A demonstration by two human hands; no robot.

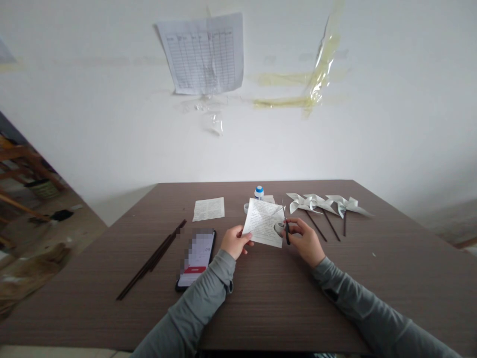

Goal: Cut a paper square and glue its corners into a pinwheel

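My left hand (235, 241) pinches the lower left corner of a square sheet of paper (261, 221) covered in small writing, held above the table. In my right hand (304, 242) is a pair of scissors (286, 223), blades pointing up and away from me at the paper's right edge. Whether the blades have cut into the sheet I cannot tell. Behind the paper stands a white glue bottle (259, 193) with a blue cap, partly hidden. Several paper pinwheels (315, 203) on dark sticks lie to the right, beyond my right hand.
A phone (196, 258) lies beside my left forearm. Farther left is a bundle of dark sticks (151, 261). Another written sheet (208, 209) rests near the back of the brown table (261, 308). The white wall (231, 154) rises directly behind, with a taped chart (203, 54).
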